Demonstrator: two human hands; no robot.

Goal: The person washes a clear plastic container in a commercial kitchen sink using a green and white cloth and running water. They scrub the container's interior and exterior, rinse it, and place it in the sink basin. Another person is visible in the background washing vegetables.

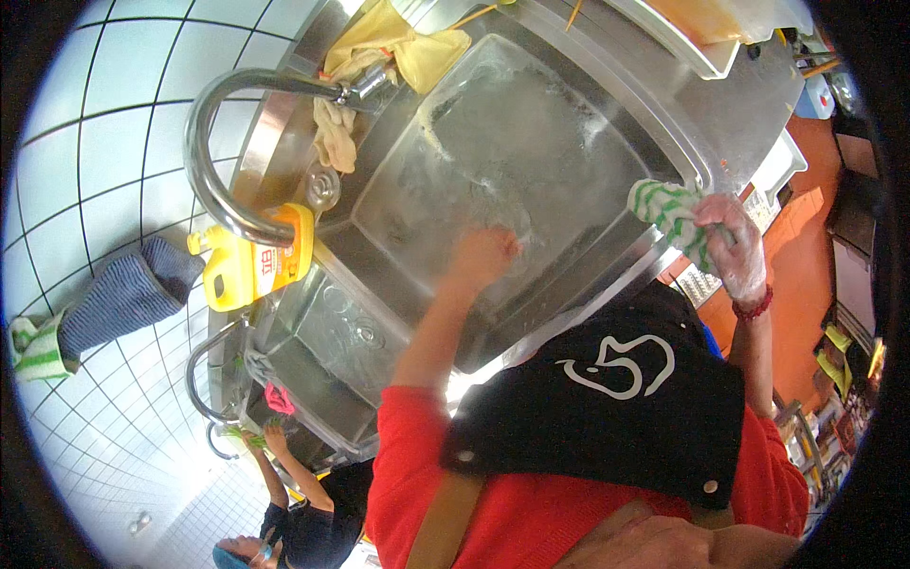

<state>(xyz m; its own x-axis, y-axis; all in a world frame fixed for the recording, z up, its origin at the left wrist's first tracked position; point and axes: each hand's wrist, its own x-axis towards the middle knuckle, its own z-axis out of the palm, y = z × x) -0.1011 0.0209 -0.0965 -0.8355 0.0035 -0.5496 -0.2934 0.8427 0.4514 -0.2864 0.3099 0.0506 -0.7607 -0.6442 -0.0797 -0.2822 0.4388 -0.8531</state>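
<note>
My left hand (490,252) is blurred over the near part of the large steel sink basin (611,284). Its fingers look curled, but whether they hold anything is unclear. Cloudy, frothy water (526,135) fills much of the basin. At the sink's right rim, my right hand (732,245), wet and foamy, grips a white cloth with green stripes (665,206). A curved chrome faucet (202,156) arches in from the left, its spout near the basin's far left edge. Beside it lie a pale glove (334,135) and a round metal sink strainer (323,187).
A yellow detergent jug (234,274) stands under the faucet. Yellow cloth or gloves (398,43) drape over the far left corner. A second sink (341,334) adjoins at lower left; past it a co-worker (306,526) handles greens (245,435). White trays (693,43) sit at upper right.
</note>
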